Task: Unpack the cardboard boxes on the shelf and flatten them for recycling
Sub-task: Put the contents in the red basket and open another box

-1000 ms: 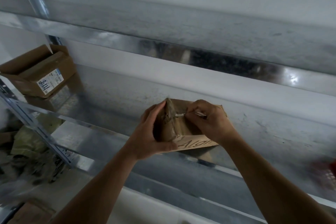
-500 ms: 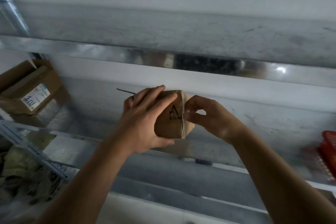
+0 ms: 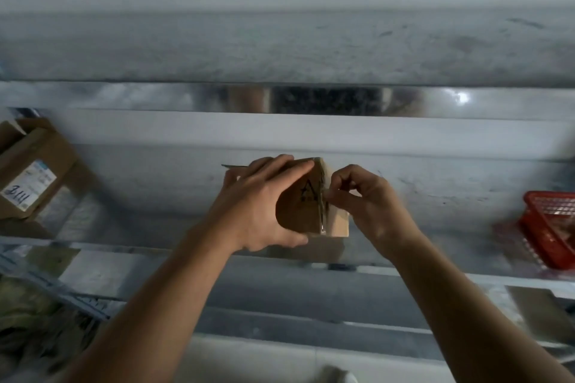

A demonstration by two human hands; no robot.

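A small brown cardboard box (image 3: pixel 303 208) with a black "A" mark stands on edge on the metal shelf (image 3: pixel 435 214). My left hand (image 3: pixel 258 205) grips its left side, fingers over the top, thumb underneath. A thin dark strip pokes out to the left behind those fingers. My right hand (image 3: pixel 364 205) pinches the tape strip (image 3: pixel 323 205) along the box's ridge with thumb and fingertips. Another brown cardboard box (image 3: pixel 34 171) with a white label sits at the shelf's far left.
A red plastic basket (image 3: pixel 550 227) sits on the shelf at the right edge. An upper metal shelf beam (image 3: pixel 311 99) runs across above the hands. Crumpled packing material (image 3: pixel 31 329) lies on a lower level at the bottom left.
The box was turned from lying with its lettered side up to standing on edge. My left hand shifted over its top. My right hand moved to pinch the tape at the ridge.
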